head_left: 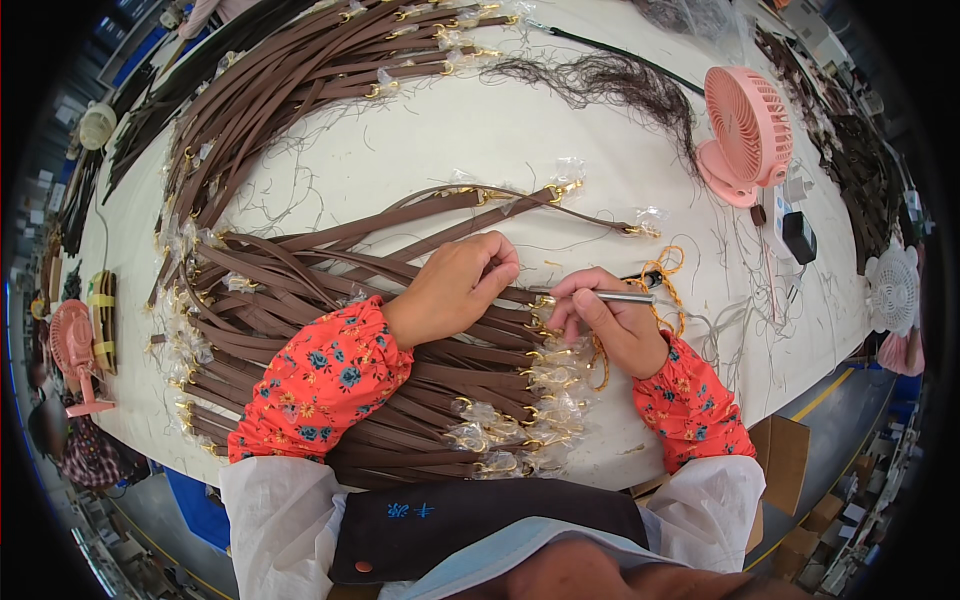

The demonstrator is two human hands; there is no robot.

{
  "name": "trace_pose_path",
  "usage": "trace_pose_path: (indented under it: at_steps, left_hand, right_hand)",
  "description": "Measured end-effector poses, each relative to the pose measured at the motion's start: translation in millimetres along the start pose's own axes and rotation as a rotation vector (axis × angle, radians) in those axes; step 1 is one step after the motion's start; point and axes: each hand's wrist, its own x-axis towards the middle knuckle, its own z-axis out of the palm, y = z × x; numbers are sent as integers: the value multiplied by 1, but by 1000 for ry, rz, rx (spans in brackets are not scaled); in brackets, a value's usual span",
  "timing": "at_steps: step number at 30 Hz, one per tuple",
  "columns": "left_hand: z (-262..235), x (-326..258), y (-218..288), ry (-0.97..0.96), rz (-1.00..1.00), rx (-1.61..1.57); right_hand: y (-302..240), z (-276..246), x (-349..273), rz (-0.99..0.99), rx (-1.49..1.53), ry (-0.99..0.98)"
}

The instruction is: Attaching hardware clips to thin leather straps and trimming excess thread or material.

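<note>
My left hand lies fisted on a heap of brown leather straps with gold clasps wrapped in clear plastic, pressing one strap down. My right hand grips a thin silver pen-like tool, its tip at the gold clasp of that strap. An orange cord loops by my right hand. Both forearms wear red flowered sleeve covers.
A second heap of brown straps curves across the far side of the white table. A pink desk fan and a black charger stand at the right, dark thread scraps beyond. Cardboard boxes sit below the table edge.
</note>
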Motion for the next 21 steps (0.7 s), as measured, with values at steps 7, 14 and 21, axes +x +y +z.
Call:
trace_pose_path:
  at_steps: [7, 14, 21]
  left_hand:
    - [2, 0, -2, 69, -36, -96]
    - [-4, 0, 0, -31, 138, 124]
    - [-14, -8, -4, -651, 220, -39]
  right_hand:
    - [0, 0, 0, -10, -19, -9]
    - [3, -4, -3, -133, -62, 50]
    - [2, -4, 3, -278, -432, 182]
